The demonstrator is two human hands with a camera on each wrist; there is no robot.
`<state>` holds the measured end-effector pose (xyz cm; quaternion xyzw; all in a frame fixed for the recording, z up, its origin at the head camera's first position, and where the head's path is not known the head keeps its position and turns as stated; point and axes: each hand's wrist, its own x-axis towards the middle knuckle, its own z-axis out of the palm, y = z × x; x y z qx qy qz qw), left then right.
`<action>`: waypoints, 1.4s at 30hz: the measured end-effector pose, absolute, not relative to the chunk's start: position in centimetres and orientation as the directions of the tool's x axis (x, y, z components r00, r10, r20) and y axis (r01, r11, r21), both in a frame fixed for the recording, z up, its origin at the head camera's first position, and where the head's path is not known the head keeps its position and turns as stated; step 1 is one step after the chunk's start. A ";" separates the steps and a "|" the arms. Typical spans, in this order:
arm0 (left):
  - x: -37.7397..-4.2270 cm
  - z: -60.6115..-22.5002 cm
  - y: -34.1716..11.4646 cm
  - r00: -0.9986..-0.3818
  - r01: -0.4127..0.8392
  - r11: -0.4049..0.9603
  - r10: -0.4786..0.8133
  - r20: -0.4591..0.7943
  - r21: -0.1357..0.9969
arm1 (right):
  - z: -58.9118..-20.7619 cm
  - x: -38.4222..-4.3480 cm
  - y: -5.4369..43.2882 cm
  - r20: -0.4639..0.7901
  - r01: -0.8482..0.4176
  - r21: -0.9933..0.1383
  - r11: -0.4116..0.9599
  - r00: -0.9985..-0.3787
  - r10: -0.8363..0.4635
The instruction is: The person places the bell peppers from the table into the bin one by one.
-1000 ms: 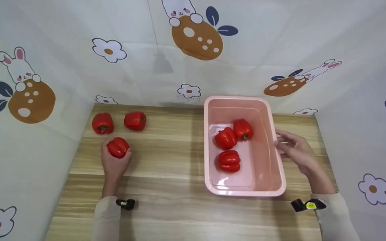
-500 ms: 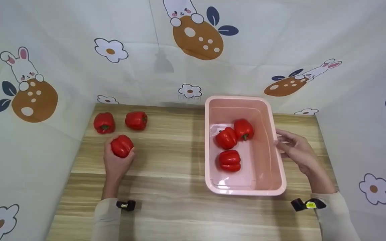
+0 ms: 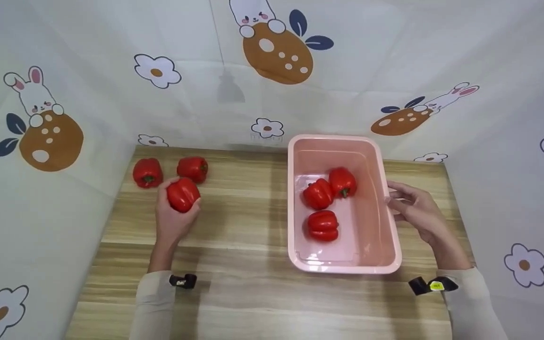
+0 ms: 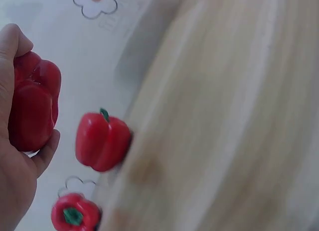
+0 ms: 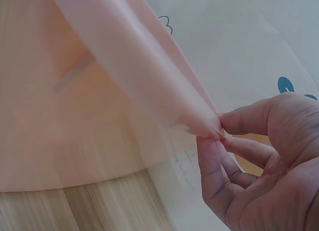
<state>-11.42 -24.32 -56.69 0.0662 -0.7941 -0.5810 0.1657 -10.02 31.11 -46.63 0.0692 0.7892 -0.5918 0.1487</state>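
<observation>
My left hand (image 3: 175, 219) grips a red bell pepper (image 3: 183, 194), its thumb and fingers around the sides; the left wrist view shows that pepper (image 4: 34, 104) clasped against the palm. Just beyond it on the table lie two more peppers, one at the far left (image 3: 148, 173) and one to its right (image 3: 192, 169). On the right stands a pink plastic bin (image 3: 345, 270) with three red peppers inside, one of them (image 3: 323, 225) nearer the front. My right hand (image 3: 416, 208) pinches the bin's right rim (image 5: 199, 124) between thumb and fingers.
The wood-grain table (image 3: 248, 293) is walled at the back and sides by a pale printed cloth (image 3: 196, 113). Bare wood lies between the left-hand peppers and the bin. Each sleeve carries a black wrist camera, such as the left one (image 3: 183, 281).
My left hand has moved away from me and slightly right, with the bell pepper in its grip. The right hand keeps its pinch on the bin rim, and the bin stays in place.
</observation>
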 end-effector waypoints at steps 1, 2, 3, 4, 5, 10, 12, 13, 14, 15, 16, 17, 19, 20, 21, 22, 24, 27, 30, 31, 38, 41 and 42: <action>-11.5 -56.4 -24.1 -0.935 0.099 0.309 -0.295 0.195 0.946 | -46.6 -10.0 31.1 -0.317 0.284 -0.913 0.292 -0.946 -0.069; -11.6 -56.0 -23.9 -0.935 0.107 0.303 -0.292 0.199 0.947 | -46.7 -10.1 31.1 -0.317 0.284 -0.913 0.294 -0.946 -0.070; -11.8 -55.6 -23.7 -0.936 0.113 0.298 -0.289 0.202 0.948 | -46.7 -10.1 31.1 -0.318 0.284 -0.911 0.297 -0.946 -0.069; -11.9 -55.2 -23.5 -0.937 0.119 0.294 -0.284 0.205 0.948 | -46.7 -10.1 31.1 -0.319 0.285 -0.910 0.301 -0.945 -0.068; -12.0 -54.9 -23.3 -0.938 0.123 0.292 -0.278 0.208 0.949 | -46.6 -10.1 31.1 -0.320 0.286 -0.908 0.304 -0.945 -0.065; -12.6 -53.3 -22.1 -0.944 0.156 0.266 -0.244 0.223 0.951 | -46.6 -10.1 31.2 -0.324 0.290 -0.905 0.311 -0.944 -0.062; -12.8 -52.7 -21.6 -0.947 0.170 0.261 -0.223 0.231 0.950 | -46.6 -10.2 31.2 -0.322 0.288 -0.906 0.310 -0.944 -0.064; -12.9 -52.5 -21.3 -0.947 0.180 0.265 -0.212 0.239 0.947 | -46.6 -10.2 31.2 -0.322 0.288 -0.906 0.310 -0.945 -0.064; -13.0 -52.3 -21.1 -0.948 0.188 0.271 -0.200 0.246 0.944 | -46.6 -10.2 31.2 -0.321 0.287 -0.906 0.310 -0.945 -0.064; -13.1 -52.1 -20.8 -0.950 0.195 0.274 -0.187 0.251 0.942 | -46.6 -10.3 31.2 -0.320 0.286 -0.907 0.310 -0.946 -0.062; -13.2 -51.9 -20.5 -0.951 0.202 0.275 -0.175 0.255 0.940 | -46.6 -10.2 31.2 -0.318 0.285 -0.907 0.311 -0.946 -0.061; -13.3 -51.8 -20.3 -0.952 0.209 0.278 -0.163 0.261 0.937 | -46.6 -10.2 31.2 -0.318 0.285 -0.907 0.311 -0.946 -0.060; -13.4 -51.5 -19.8 -0.952 0.222 0.279 -0.147 0.270 0.934 | -46.6 -10.2 31.2 -0.319 0.285 -0.906 0.313 -0.946 -0.062; -13.4 -51.4 -19.5 -0.953 0.226 0.276 -0.138 0.271 0.934 | -46.6 -10.2 31.3 -0.320 0.285 -0.905 0.315 -0.945 -0.063; -13.4 -51.2 -19.2 -0.954 0.230 0.271 -0.128 0.272 0.935 | -46.5 -10.2 31.3 -0.320 0.285 -0.905 0.315 -0.945 -0.064; -13.5 -51.0 -18.9 -0.955 0.235 0.271 -0.117 0.274 0.934 | -46.5 -10.2 31.3 -0.320 0.284 -0.905 0.316 -0.945 -0.065; -13.5 -50.7 -18.2 -0.956 0.247 0.275 -0.088 0.280 0.929 | -46.5 -10.2 31.3 -0.319 0.283 -0.905 0.318 -0.945 -0.066; -13.6 -50.3 -17.3 -0.957 0.264 0.277 -0.046 0.287 0.924 | -46.5 -10.2 31.3 -0.317 0.282 -0.904 0.320 -0.946 -0.063; -13.7 -50.1 -16.4 -0.960 0.265 0.277 -0.014 0.279 0.924 | -46.6 -10.1 31.2 -0.320 0.285 -0.903 0.321 -0.946 -0.060; -13.7 -50.0 -16.1 -0.961 0.265 0.277 -0.008 0.278 0.924 | -46.6 -10.1 31.2 -0.320 0.285 -0.903 0.322 -0.945 -0.061; -13.7 -48.9 -14.0 -0.956 0.290 0.306 0.039 0.292 0.907 | -46.8 -10.0 31.2 -0.315 0.281 -0.907 0.313 -0.947 -0.065; -13.7 -48.4 -13.3 -0.957 0.289 0.310 0.057 0.286 0.906 | -46.8 -10.0 31.2 -0.308 0.274 -0.911 0.307 -0.949 -0.066; -13.6 -48.3 -13.1 -0.957 0.289 0.308 0.062 0.284 0.906 | -46.8 -10.0 31.1 -0.305 0.271 -0.913 0.306 -0.950 -0.069</action>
